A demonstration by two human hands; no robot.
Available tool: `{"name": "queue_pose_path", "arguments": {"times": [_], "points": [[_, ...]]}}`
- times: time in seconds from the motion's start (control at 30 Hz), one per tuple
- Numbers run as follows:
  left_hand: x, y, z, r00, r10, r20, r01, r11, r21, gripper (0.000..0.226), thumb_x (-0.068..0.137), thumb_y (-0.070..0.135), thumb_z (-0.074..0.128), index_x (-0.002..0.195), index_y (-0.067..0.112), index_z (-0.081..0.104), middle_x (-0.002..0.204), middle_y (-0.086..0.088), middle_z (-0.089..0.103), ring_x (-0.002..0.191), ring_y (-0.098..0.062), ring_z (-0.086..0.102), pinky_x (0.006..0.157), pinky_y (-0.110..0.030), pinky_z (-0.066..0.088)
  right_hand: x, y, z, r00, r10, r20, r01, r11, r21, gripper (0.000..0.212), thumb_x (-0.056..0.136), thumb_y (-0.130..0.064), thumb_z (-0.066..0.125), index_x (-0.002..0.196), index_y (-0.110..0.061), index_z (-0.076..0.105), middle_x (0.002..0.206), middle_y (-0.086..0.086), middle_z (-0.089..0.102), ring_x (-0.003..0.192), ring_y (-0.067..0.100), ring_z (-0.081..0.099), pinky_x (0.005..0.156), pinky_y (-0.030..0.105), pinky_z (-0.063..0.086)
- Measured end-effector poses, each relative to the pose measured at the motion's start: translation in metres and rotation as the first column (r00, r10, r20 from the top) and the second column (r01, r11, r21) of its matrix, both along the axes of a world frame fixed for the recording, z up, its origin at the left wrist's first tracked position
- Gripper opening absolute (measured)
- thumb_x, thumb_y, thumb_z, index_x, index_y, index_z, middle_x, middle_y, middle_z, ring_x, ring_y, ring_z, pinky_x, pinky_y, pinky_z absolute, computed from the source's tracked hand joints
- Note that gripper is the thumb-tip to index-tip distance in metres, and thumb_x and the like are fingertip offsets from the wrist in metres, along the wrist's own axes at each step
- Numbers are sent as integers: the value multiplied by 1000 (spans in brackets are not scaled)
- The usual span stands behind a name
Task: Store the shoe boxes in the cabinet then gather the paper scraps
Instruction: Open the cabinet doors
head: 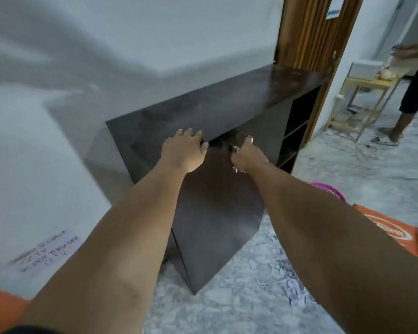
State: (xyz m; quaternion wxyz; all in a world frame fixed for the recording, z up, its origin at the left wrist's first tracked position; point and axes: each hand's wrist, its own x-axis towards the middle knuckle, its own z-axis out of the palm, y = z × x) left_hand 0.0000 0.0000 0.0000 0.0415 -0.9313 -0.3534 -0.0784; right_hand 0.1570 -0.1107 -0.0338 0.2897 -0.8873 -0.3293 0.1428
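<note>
A dark brown cabinet (227, 104) stands against the white wall, with open shelves at its right end. My left hand (182, 150) rests palm down on the front edge of the cabinet top, fingers curled over it. My right hand (247, 155) is closed around the metal handle (235, 148) of a cabinet door (215, 225), which stands slightly ajar. An orange shoe box (391, 231) lies on the floor at the right. Paper scraps (292, 285) lie scattered on the grey marbled floor.
A pink basket (328, 189) shows behind my right forearm. Another person's legs (405, 109) stand at the doorway on the right, next to a wooden stool (362, 102). A handwritten note (48, 251) is stuck on the wall at left.
</note>
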Motion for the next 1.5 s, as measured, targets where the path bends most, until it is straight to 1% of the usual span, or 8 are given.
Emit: {"name": "queue_pose_path", "arguments": {"times": [0.3, 0.57, 0.67, 0.8, 0.93, 1.1, 1.27, 1.5], "points": [[33, 11, -21, 1000, -4, 23, 3, 999, 52, 58, 105, 44, 21, 158, 20, 26, 165, -8, 26, 153, -31, 23, 120, -59, 22, 20, 28, -56, 978, -76, -197, 122, 965, 232, 25, 87, -23, 59, 110, -14, 52, 113, 15, 68, 107, 40, 64, 90, 42, 53], [13, -14, -16, 999, 36, 41, -33, 997, -68, 69, 103, 50, 24, 159, 11, 19, 167, -10, 18, 155, -29, 14, 125, -51, 13, 4, -40, -66, 972, -71, -226, 142, 938, 316, 79, 86, -25, 64, 148, -22, 14, 118, 1, 58, 103, 26, 60, 89, 37, 48], [-4, -38, -14, 999, 47, 12, -46, 996, -79, 73, 103, 52, 25, 160, 7, 14, 168, -12, 14, 155, -30, 11, 125, -50, 12, -5, -82, -69, 956, -90, -278, 185, 922, 339, 69, 84, -29, 70, 140, -27, 30, 116, -3, 62, 106, 28, 65, 82, 31, 47], [-31, -64, -11, 997, 57, -53, -60, 996, -70, 79, 102, 56, 26, 160, 4, 9, 168, -14, 8, 155, -33, 8, 125, -52, 12, -29, -158, -68, 975, -118, -187, 180, 913, 366, 45, 82, -64, 71, 114, -35, 59, 93, -10, 74, 87, 15, 72, 66, 27, 49], [-50, -92, -6, 991, 113, -72, -123, 981, -149, 83, 100, 58, 27, 159, 3, 6, 169, -15, 1, 155, -35, 0, 124, -57, 7, -53, -225, -53, 978, -66, -196, 121, 950, 287, 81, 67, -99, 40, 77, -27, 76, 66, 0, 75, 69, 17, 74, 74, 40, 59], [-76, -122, -12, 979, 203, -12, -196, 928, -316, 86, 98, 57, 31, 160, 8, -2, 168, -14, -10, 154, -36, -12, 123, -59, -1, -97, -255, -41, 834, -26, -551, 187, 953, 239, 97, 71, -85, 59, 87, 9, 74, 71, 16, 71, 70, 30, 64, 72, 37, 53], [-99, -128, -18, 989, 145, 14, -132, 934, -333, 79, 99, 44, 37, 160, 12, 0, 168, -13, -12, 154, -36, -15, 123, -59, -1, -165, -243, -40, 682, 48, -730, 76, 988, 136, 65, 78, -69, 72, 96, -7, 73, 85, 10, 70, 74, 23, 67, 82, 39, 57], [-111, -125, -18, 998, 69, -1, -67, 962, -264, 77, 101, 43, 41, 161, 12, 2, 168, -14, -7, 154, -37, -10, 123, -59, 6, -191, -223, -53, 600, 121, -791, 60, 979, 195, 100, 30, -95, 70, 87, -13, 73, 88, 4, 74, 95, 26, 69, 76, 37, 53]]}}
